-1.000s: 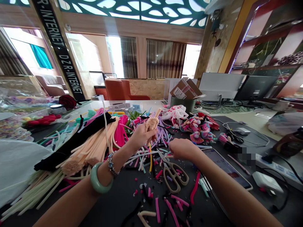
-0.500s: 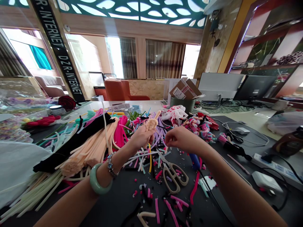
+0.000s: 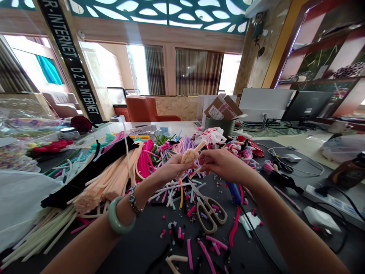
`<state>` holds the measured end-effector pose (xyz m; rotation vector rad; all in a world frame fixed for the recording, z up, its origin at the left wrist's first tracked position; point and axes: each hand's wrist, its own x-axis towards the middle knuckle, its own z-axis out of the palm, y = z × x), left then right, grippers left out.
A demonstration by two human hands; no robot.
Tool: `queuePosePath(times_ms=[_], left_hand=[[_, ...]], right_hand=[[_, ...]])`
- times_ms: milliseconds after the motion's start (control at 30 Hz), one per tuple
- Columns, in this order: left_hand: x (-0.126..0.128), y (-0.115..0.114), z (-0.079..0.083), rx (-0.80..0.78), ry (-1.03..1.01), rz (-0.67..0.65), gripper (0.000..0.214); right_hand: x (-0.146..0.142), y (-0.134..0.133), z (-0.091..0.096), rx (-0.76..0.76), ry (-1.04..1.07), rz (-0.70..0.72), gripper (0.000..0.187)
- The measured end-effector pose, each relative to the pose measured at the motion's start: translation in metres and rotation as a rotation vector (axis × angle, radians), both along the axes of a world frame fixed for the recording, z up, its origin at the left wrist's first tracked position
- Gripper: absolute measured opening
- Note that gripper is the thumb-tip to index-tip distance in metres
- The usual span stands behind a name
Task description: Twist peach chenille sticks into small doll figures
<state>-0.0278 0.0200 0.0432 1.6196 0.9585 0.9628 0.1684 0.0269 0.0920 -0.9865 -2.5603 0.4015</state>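
Left hand (image 3: 171,168): raised above the middle of the table, fingers curled shut around the lower part of a peach pipe-cleaner figure (image 3: 192,153).
Right hand (image 3: 223,163): just right of the left hand, thumb and fingertips pinched together on the right side of the same figure.
Peach pipe-cleaner figure: held in the air between both hands, tilted, with its thin tip pointing up and to the right; a fuzzy coiled part sits just above the left thumb.
Left wrist: a pale green bangle (image 3: 119,220) and, farther along, a beaded bracelet (image 3: 133,199).
Scissors (image 3: 209,212): lying flat on the dark table (image 3: 142,249), near side of the hands, handles towards the person.
Cut scraps (image 3: 199,247): short pink, black and cream pieces strewn on the near table around the scissors.
Left of the hands: a peach bundle (image 3: 112,180) of long stems, a black bundle (image 3: 88,173) beside it on the left, a hot-pink bundle (image 3: 145,158) farther in.
Right of the hands: a blue-handled tool (image 3: 234,192) under the right forearm; a heap of small colourful figures (image 3: 242,150) farther back.
Far right: a power strip (image 3: 333,199) with cables.
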Motion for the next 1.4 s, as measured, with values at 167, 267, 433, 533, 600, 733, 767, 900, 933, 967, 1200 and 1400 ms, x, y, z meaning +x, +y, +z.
queuePosePath(times_ms=[167,267,433,533,600,733,767,900,933,967,1200,1400], left_hand=[[0.001,-0.004,0.002,-0.014,0.002,-0.165,0.030],[0.001,-0.006,0.003,0.007,-0.013,-0.212,0.026],[-0.001,-0.004,0.002,-0.003,-0.035,-0.224,0.019],[-0.001,-0.003,0.001,0.023,-0.040,-0.224,0.016],[-0.001,-0.002,0.001,0.032,-0.042,-0.218,0.016],[-0.001,-0.003,0.002,0.036,-0.033,-0.210,0.017],[-0.002,-0.004,0.003,0.035,-0.027,-0.210,0.017],[-0.004,-0.002,0.002,0.008,0.005,-0.196,0.020],[-0.004,-0.001,0.001,-0.005,0.014,-0.191,0.020],[-0.005,0.001,-0.001,-0.016,0.021,-0.185,0.021],[-0.010,0.009,-0.007,-0.043,-0.023,-0.084,0.021],[-0.011,0.010,-0.006,-0.072,-0.112,-0.032,0.016]], right_hand=[[-0.003,0.003,-0.003,0.024,-0.039,-0.054,0.015],[-0.005,0.004,-0.005,-0.005,0.020,-0.019,0.014],[-0.004,0.007,-0.006,-0.021,0.142,0.005,0.013],[-0.002,0.010,-0.007,-0.024,0.198,-0.024,0.014],[0.000,0.013,-0.008,-0.018,0.206,-0.045,0.015],[0.005,0.017,-0.007,0.017,0.245,-0.066,0.016],[0.006,0.018,-0.006,0.026,0.267,-0.076,0.015],[0.013,0.020,-0.002,0.068,0.342,-0.148,0.014],[0.015,0.021,-0.001,0.088,0.360,-0.182,0.015],[0.017,0.022,0.000,0.111,0.374,-0.220,0.015],[0.022,0.020,0.005,0.168,0.351,-0.351,0.017],[0.015,0.018,0.003,0.146,0.317,-0.392,0.014]])
